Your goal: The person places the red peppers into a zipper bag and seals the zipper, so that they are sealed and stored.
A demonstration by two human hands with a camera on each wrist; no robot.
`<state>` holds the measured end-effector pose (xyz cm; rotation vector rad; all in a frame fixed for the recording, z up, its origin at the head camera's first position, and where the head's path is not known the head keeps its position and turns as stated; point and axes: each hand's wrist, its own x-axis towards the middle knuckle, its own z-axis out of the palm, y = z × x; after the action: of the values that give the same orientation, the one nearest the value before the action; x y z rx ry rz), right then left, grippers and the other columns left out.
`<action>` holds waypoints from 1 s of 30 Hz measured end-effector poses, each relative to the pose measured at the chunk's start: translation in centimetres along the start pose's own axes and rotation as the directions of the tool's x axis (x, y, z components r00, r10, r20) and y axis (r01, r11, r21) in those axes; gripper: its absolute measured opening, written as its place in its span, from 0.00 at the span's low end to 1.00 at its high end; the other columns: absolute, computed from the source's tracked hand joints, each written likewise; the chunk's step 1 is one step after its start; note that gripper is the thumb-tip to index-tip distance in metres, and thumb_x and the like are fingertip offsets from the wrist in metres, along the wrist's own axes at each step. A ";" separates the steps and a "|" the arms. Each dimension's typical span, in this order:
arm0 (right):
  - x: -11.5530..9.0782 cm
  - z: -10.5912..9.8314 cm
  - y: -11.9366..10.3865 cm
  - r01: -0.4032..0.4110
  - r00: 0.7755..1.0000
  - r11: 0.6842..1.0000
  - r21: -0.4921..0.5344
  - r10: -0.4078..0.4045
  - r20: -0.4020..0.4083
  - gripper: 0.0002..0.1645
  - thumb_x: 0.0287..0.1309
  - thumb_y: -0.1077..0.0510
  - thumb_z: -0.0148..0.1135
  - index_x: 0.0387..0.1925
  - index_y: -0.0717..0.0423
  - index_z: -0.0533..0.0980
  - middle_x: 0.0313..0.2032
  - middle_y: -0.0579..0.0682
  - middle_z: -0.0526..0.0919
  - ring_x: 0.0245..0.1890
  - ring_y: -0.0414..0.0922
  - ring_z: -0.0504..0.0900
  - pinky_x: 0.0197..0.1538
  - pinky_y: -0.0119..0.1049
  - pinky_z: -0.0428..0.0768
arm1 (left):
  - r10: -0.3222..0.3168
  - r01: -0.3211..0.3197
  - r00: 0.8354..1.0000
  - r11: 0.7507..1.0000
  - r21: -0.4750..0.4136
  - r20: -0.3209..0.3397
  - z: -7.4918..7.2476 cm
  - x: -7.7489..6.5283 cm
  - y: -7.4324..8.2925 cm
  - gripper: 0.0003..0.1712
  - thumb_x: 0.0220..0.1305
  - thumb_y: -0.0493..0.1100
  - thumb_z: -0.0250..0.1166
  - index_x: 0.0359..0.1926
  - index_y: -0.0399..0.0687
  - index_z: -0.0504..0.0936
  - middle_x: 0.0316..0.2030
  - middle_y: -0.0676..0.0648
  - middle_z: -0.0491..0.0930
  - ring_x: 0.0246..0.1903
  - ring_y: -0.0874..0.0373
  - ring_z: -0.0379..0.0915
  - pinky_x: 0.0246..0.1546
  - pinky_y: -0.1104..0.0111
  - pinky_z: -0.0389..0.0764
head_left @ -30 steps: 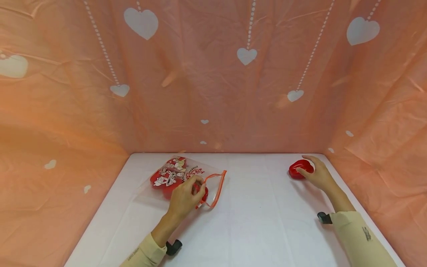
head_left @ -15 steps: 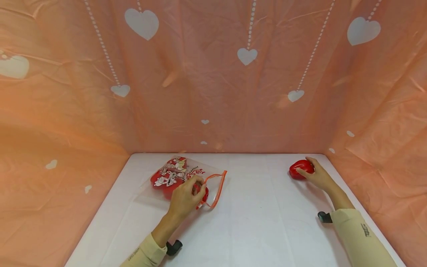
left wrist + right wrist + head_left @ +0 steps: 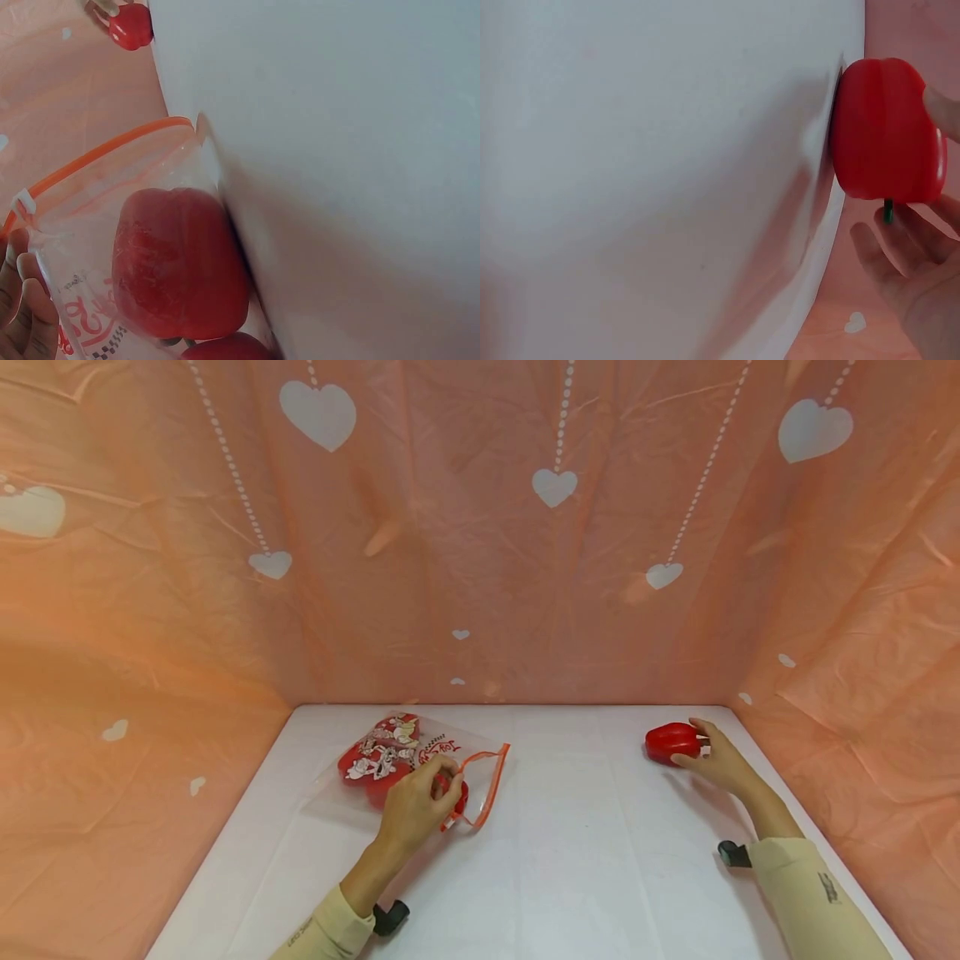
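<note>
In the head view my left hand (image 3: pixel 420 800) pinches the rim of a clear printed zip bag (image 3: pixel 480 739) with an orange strip along its mouth. Red bell peppers (image 3: pixel 180 262) lie inside it; the left wrist view shows one close to the mouth and part of another. At the table's right, a red bell pepper (image 3: pixel 671 744) lies on its side, stem end toward my right hand (image 3: pixel 722 762). The thumb touches its near side, while the other fingers spread loosely around the stem end. The right wrist view shows a green stem (image 3: pixel 888 211) between pepper and fingers.
A white-covered table (image 3: pixel 562 860) spans the space between bag and lone pepper. Orange cloth (image 3: pixel 480 568) with pale hearts rises behind and on both sides. Dark wrist cameras (image 3: pixel 391 917) stick out beside both cuffs.
The pepper at the right has turned and shifted slightly left, its stem end now facing my right hand. The fingers of that hand have loosened around it. My left hand and the bag stay put.
</note>
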<state>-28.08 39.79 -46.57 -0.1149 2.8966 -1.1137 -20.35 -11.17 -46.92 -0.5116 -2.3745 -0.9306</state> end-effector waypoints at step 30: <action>-0.9 3.0 -2.6 -0.017 1.000 0.985 0.171 0.015 0.010 0.52 0.69 0.43 0.72 0.78 0.68 0.58 0.68 0.73 0.72 0.64 0.69 0.76 0.51 0.46 0.89 | 0.004 -0.004 1.000 1.000 -0.006 0.000 0.1 0.0 0.0 0.11 0.64 0.39 0.77 0.44 0.50 0.83 0.28 0.56 0.83 0.22 0.67 0.68 0.22 0.73 0.72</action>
<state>-26.85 35.92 -47.04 -0.0906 2.7741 -1.3486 -20.41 -11.09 -47.02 -0.5188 -2.3707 -0.9358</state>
